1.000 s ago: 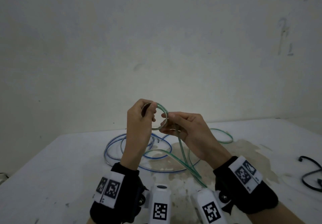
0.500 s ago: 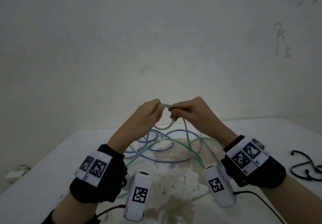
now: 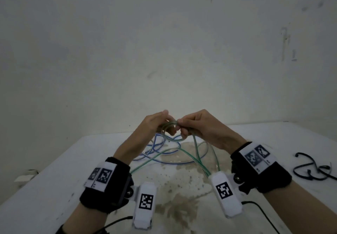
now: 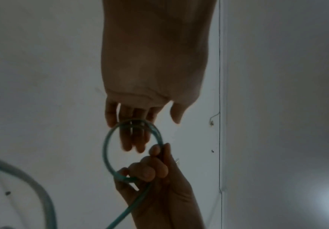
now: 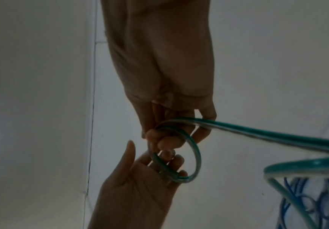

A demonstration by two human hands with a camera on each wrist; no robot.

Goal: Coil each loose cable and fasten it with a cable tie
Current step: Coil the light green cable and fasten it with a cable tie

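A green cable (image 3: 197,153) trails up from the table into a small loop (image 3: 168,130) held in the air between both hands. My right hand (image 3: 184,126) pinches the loop at its top, fingers curled round the strands (image 5: 196,153). My left hand (image 3: 164,124) is beside it with its palm open (image 5: 140,170). Its fingers (image 4: 136,139) are nearly straight and lie against the loop (image 4: 105,148), and the thumb stands apart from it. A blue cable (image 3: 158,147) lies loose on the table under the hands. No cable tie shows in any view.
The white table (image 3: 54,179) has a brown stain (image 3: 182,188) in its middle. A tangled black cable (image 3: 310,168) lies at the right. A bare wall rises right behind the table's far edge. A small white object (image 3: 27,175) sits past the left edge.
Both hands have turned knuckles-up, so the green loop now hangs below the fingers. The left hand no longer pinches the loop; its thumb has lifted away.
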